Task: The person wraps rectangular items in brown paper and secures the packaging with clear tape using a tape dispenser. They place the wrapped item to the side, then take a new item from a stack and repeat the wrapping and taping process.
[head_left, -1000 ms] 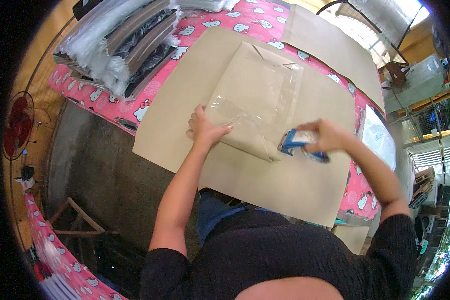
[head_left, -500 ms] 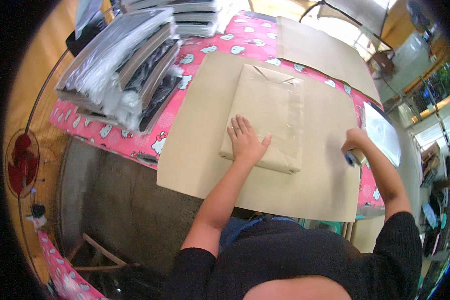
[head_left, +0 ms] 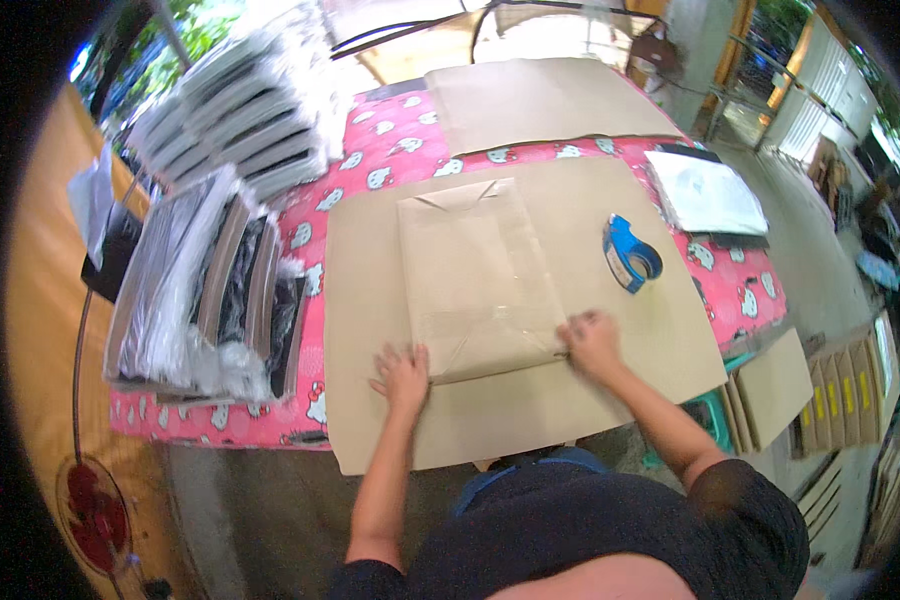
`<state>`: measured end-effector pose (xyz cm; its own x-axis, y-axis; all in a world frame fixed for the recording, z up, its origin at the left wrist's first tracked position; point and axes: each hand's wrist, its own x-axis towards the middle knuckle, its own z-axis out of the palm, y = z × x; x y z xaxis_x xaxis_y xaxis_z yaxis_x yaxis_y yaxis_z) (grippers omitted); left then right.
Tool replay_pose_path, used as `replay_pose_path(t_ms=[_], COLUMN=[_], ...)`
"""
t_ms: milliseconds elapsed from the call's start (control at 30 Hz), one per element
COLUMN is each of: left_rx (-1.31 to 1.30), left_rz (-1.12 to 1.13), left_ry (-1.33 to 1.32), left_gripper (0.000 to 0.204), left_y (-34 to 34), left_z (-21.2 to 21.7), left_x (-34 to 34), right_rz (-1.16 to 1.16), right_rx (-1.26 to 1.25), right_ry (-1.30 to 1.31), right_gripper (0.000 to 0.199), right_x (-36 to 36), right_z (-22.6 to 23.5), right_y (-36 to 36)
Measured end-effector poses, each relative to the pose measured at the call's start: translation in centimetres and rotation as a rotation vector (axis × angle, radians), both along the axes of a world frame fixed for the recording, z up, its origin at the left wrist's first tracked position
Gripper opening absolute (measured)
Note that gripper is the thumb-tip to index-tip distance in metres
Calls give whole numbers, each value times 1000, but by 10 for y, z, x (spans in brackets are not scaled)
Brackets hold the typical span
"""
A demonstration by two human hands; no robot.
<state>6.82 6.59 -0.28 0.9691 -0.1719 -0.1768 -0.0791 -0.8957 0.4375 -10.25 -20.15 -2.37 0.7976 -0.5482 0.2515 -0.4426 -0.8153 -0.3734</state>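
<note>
A flat parcel wrapped in brown paper [head_left: 475, 275] lies on a larger brown paper sheet [head_left: 370, 440], with clear tape along its right side and near end. At its near left corner, my left hand [head_left: 403, 378] rests with spread fingers, the thumb against the parcel's edge. My right hand [head_left: 592, 345] is closed at the near right corner, its curled fingers on the parcel's edge and slightly blurred. Beyond that hand, a blue tape dispenser [head_left: 625, 250] with a roll of tape lies on the sheet, apart from both hands.
Plastic-wrapped flat packs [head_left: 185, 290] are piled on the pink patterned tablecloth [head_left: 375, 150] at left, with another stack [head_left: 245, 110] behind. More brown paper [head_left: 550, 100] lies at the far side. A plastic-covered pack [head_left: 710, 195] sits at right. Cardboard [head_left: 775, 385] stands beside the table.
The tape dispenser has left my right hand and lies on the sheet. My right hand has moved to the parcel's near right corner, my left from its top to the left corner. The view has shifted.
</note>
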Motion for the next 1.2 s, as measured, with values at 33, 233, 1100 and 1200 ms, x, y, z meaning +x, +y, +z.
replay_pose_path(t_ms=[33,233,1100,1200], left_rx=[-82,-933,-1000,-861], left_rz=[-7,11,-1042,-988], left_ry=[1,-55,730,794], left_gripper=[64,47,58,59], left_y=[-10,35,-445,-546], left_z=[3,53,119,118], left_x=[-9,-11,-349,-428], right_rz=[-72,27,-914,-982], right_rx=[204,428,426,463], right_ry=[-4,-125,-1344,-1366], right_gripper=[62,80,58,56], right_x=[3,-20,-451,-514], right_z=[-8,139,140,121], right_y=[21,33,-170,-240])
